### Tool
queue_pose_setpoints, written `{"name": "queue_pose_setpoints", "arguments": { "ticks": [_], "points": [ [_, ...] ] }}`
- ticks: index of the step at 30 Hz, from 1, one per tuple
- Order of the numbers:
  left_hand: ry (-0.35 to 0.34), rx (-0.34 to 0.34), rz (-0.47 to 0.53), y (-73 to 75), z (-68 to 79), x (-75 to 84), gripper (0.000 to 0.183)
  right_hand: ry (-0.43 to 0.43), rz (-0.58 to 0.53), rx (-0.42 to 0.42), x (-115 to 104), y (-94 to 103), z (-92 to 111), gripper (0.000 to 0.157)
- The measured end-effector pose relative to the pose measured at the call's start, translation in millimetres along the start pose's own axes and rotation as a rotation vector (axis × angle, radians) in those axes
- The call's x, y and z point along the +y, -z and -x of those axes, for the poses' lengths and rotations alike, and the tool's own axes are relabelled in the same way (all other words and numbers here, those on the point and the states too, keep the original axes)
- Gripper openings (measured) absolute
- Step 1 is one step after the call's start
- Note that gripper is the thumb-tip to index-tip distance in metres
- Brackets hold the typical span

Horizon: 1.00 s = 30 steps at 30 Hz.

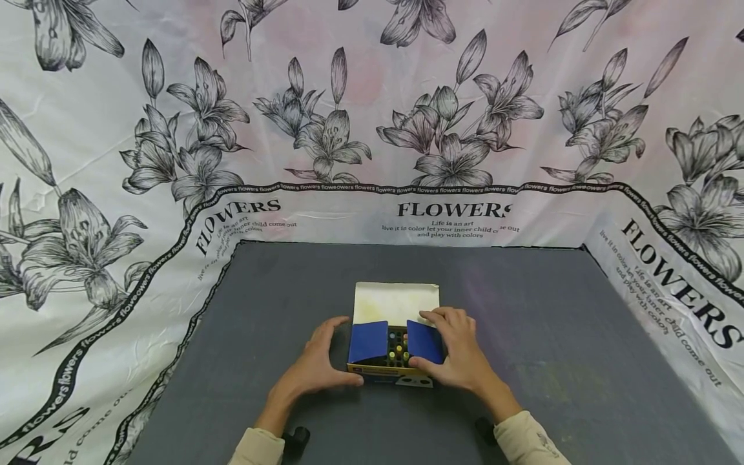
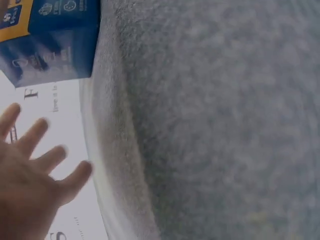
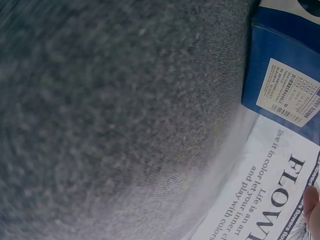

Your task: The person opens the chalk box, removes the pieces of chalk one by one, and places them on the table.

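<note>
A blue and yellow cardboard box (image 1: 378, 374) sits on the grey table, its pale lid (image 1: 396, 302) raised at the back. Two blue flaps, left (image 1: 369, 341) and right (image 1: 425, 341), stand apart. Between them show several small yellowish and coloured ends in dark slots (image 1: 398, 349); their kind is too small to make out. My left hand (image 1: 314, 361) is at the box's left side, thumb near the front corner and fingers spread; the left wrist view shows them apart from the box. My right hand (image 1: 459, 352) reaches over the right flap, thumb and fingertips overlapping its edges.
The grey tabletop (image 1: 279, 290) surrounds the box. White sheeting (image 1: 325, 213) with flower drawings and lettering rises at the back and sides. A printed label (image 3: 289, 91) is on one side of the box. Dark pieces (image 1: 296, 441) show beside both wrists.
</note>
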<state>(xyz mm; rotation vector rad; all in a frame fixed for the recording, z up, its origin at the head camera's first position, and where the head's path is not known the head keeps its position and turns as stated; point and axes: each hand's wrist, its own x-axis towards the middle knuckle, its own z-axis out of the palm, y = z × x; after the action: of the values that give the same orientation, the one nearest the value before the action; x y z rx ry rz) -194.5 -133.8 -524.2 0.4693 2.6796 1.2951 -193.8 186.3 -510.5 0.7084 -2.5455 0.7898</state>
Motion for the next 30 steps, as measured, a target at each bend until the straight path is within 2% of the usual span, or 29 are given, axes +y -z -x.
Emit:
{"name": "queue_pose_setpoints", "arguments": {
  "ticks": [2, 5, 7, 9, 14, 18, 24, 30],
  "points": [
    [-0.052, 0.075, -0.015, 1.6, -0.3, 2.1, 0.109, -0.001, 0.010, -0.011, -0.9, 0.8, -0.5, 0.084],
    [-0.160, 0.164, -0.100, 3.8, -3.5, 7.7, 0.098, -0.002, 0.018, -0.025, -2.3, 2.0, -1.6, 0.086],
    [-0.223, 0.179, -0.160, 4.4, -6.0, 13.9, 0.093, 0.002, 0.030, -0.033, -2.5, 2.2, -2.4, 0.087],
    [-0.258, 0.161, -0.223, 3.9, -9.4, 20.9, 0.092, 0.003, 0.041, -0.043, -2.5, 2.0, -2.9, 0.086],
    [-0.285, 0.100, -0.349, -0.1, -17.8, 33.5, 0.096, 0.012, 0.058, -0.061, -4.6, 2.6, -4.9, 0.086],
    [-0.295, 0.088, -0.402, -2.8, -21.1, 37.5, 0.096, 0.022, 0.067, -0.061, -6.0, 2.9, -6.2, 0.085],
    [-0.290, 0.101, -0.400, -5.3, -22.9, 38.3, 0.093, 0.027, 0.099, -0.051, -6.4, 2.9, -5.8, 0.083],
    [-0.344, 0.145, -0.400, -6.7, -22.4, 34.9, 0.082, 0.035, 0.096, -0.057, -6.5, 1.9, -4.7, 0.073]
  ]
}}
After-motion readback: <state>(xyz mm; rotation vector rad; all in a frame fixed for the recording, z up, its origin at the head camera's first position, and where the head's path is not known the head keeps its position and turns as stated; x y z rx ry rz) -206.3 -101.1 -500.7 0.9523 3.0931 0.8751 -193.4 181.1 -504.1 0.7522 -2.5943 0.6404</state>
